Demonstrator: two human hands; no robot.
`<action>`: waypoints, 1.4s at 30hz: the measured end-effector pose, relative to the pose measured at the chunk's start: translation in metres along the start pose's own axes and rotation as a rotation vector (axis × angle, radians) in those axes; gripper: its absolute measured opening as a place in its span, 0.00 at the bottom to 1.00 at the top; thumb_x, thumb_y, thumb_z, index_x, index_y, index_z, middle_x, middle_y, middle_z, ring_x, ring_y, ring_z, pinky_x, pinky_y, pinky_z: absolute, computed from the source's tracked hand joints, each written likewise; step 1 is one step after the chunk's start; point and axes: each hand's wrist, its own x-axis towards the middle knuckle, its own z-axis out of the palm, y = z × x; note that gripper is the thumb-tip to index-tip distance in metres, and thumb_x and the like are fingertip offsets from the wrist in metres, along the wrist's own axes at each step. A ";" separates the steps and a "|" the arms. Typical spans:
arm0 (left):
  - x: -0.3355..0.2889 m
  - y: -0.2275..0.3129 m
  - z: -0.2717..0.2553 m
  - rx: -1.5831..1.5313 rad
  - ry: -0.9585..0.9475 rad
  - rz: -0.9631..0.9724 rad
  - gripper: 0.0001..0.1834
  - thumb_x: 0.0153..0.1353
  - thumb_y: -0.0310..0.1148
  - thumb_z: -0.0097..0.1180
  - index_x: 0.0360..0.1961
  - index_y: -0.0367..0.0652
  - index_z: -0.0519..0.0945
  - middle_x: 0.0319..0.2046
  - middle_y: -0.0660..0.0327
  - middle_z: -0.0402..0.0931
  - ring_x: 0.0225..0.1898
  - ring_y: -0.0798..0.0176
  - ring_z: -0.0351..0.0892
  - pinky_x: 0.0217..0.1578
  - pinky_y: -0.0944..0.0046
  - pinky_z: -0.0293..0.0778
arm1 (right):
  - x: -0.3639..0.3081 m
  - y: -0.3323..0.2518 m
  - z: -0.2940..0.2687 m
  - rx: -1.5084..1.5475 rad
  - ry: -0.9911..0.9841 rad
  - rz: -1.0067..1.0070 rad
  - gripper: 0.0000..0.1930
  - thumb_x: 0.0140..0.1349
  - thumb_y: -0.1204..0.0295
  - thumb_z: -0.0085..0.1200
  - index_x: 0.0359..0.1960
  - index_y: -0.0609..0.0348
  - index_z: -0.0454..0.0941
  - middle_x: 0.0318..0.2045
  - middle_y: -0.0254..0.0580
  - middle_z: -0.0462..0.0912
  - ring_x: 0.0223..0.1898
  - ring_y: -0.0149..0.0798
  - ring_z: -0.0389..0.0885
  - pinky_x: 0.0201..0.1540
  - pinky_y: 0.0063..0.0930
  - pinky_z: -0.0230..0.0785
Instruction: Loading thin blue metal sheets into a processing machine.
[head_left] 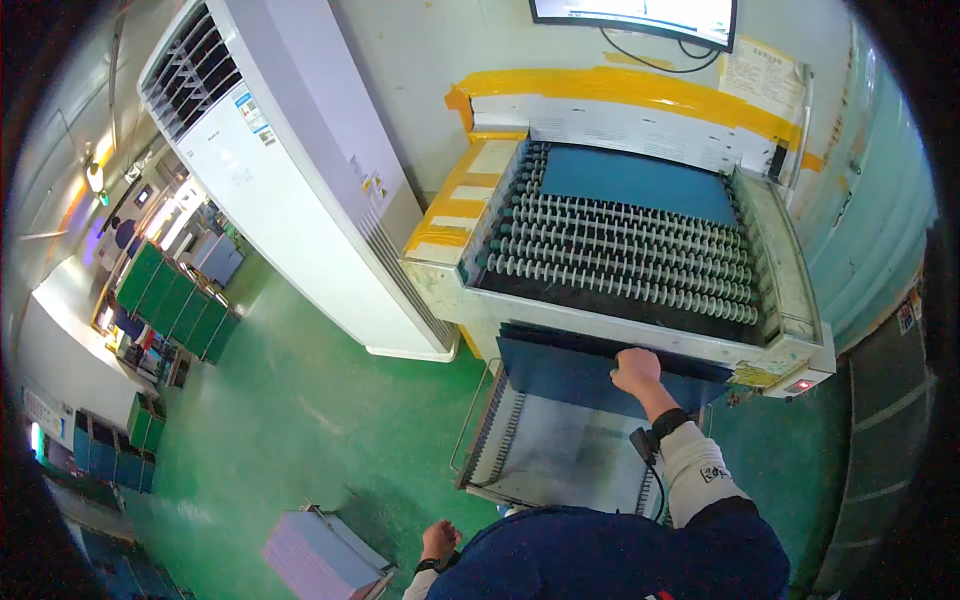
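Note:
My right hand [637,371] is closed at the upper edge of a dark blue panel [560,376], which stands tilted in a slotted rack [490,440]. Another dark sheet edge shows just behind it. Beyond the rack is a roller conveyor machine [620,250], with rows of pale disc rollers. A blue panel [640,185] lies flat on the rollers at its far end. Low beside my body, my left hand [440,540] has its fingers curled in, and nothing shows in it. A dark band with a cable circles my right wrist.
A tall white air conditioner [290,190] stands left of the machine. On the floor at lower left is a stack of pale panels [325,552]. Green panels [175,300] stand in racks farther left. A screen [640,18] hangs above the machine, and a pale curtain [865,210] hangs at right.

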 end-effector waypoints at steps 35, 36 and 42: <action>0.025 -0.010 -0.020 0.073 -0.035 0.059 0.10 0.64 0.34 0.47 0.31 0.36 0.70 0.21 0.56 0.67 0.20 0.52 0.71 0.21 0.55 0.64 | 0.001 0.002 0.006 -0.003 0.002 0.006 0.16 0.49 0.58 0.60 0.33 0.56 0.83 0.35 0.48 0.83 0.41 0.48 0.81 0.44 0.41 0.74; 0.028 -0.015 -0.031 0.319 -0.086 0.219 0.11 0.64 0.34 0.46 0.31 0.36 0.70 0.21 0.56 0.67 0.19 0.52 0.71 0.20 0.55 0.64 | 0.002 0.001 0.009 -0.004 0.011 0.000 0.15 0.49 0.58 0.60 0.33 0.55 0.83 0.35 0.47 0.83 0.41 0.48 0.81 0.44 0.41 0.73; 0.027 -0.014 -0.026 0.001 -0.053 0.086 0.10 0.62 0.33 0.48 0.33 0.34 0.72 0.22 0.55 0.68 0.20 0.52 0.72 0.20 0.54 0.64 | -0.007 -0.002 0.004 0.000 0.026 -0.024 0.15 0.49 0.60 0.58 0.32 0.57 0.83 0.35 0.48 0.83 0.40 0.49 0.82 0.43 0.41 0.74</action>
